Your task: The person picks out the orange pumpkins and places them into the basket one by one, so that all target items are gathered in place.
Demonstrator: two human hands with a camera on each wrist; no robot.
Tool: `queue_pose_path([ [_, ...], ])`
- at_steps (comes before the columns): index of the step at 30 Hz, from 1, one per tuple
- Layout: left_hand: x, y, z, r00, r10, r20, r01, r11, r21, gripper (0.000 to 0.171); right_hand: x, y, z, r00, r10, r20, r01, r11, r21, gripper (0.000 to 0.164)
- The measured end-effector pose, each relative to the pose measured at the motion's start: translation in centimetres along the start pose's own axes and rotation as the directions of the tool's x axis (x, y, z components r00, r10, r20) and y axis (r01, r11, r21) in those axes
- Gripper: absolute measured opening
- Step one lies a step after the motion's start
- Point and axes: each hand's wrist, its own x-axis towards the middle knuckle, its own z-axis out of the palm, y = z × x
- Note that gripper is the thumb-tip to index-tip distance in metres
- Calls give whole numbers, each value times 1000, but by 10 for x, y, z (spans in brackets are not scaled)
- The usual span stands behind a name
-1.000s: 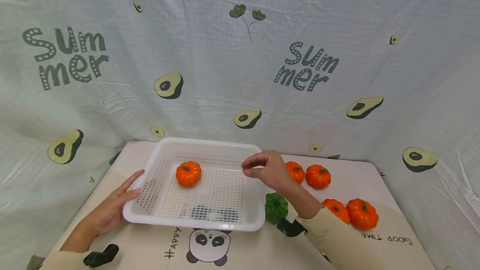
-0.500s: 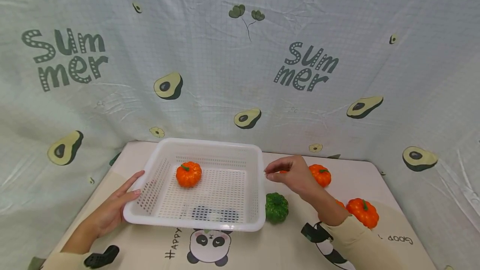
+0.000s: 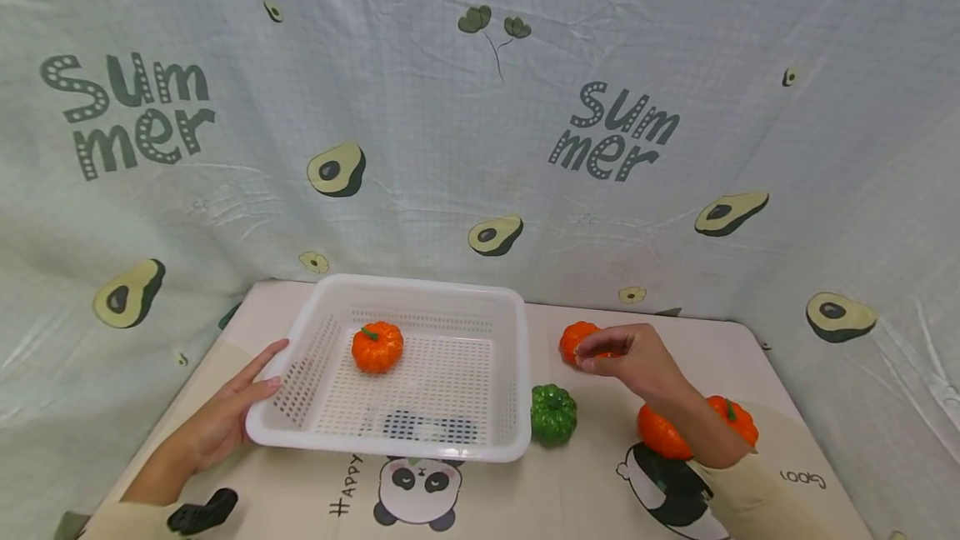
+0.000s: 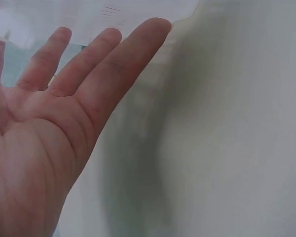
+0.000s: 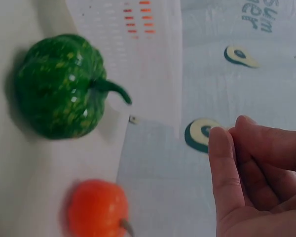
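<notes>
A white plastic basket (image 3: 420, 450) with perforated walls holds one small orange pumpkin (image 3: 377, 347). My left hand (image 3: 225, 419) rests its outstretched fingers against the basket's left side; in the left wrist view the fingertips meet its white wall. To the right of the basket, my right hand (image 3: 630, 361) hovers with loosely curled fingers and holds nothing. It partly covers an orange pumpkin (image 3: 573, 340) at the back. A green pumpkin (image 3: 553, 415) stands close to the basket's right wall, large in the right wrist view beside another orange pumpkin (image 5: 97, 210).
Two more orange pumpkins, a nearer one (image 3: 662, 433) and one beside it (image 3: 733, 417), lie under and beyond my right forearm. The table (image 3: 315, 515) bears panda prints. A pale curtain (image 3: 420, 107) with avocado prints closes off the back and sides.
My right hand has drawn back from above the basket's right rim and moved right, over the orange pumpkins at the back. My left hand and the basket stay put.
</notes>
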Motion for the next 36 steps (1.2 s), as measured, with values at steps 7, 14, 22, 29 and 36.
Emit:
queue_pose_path([
  [7, 0, 1, 2, 1000, -17, -16, 17, 1000, 12, 66, -9, 17, -18, 1000, 16, -26, -17, 1000, -25, 26],
  [14, -1, 1, 4, 999, -25, -24, 25, 1000, 4, 67, -18, 37, -35, 995, 85, -44, -89, 993, -82, 28],
  [22, 0, 0, 3, 1000, -16, -23, 16, 1000, 1, 67, -32, 64, -55, 985, 163, -53, -167, 984, -70, 31],
  [29, -1, 0, 3, 1000, -8, -23, 8, 1000, -7, 67, -42, 83, -70, 984, 166, -58, -172, 974, -145, 38],
  [36, 0, 1, 3, 1000, -8, -28, 8, 1000, -3, 68, -50, 93, -80, 986, 167, -28, -169, 972, -166, 48],
])
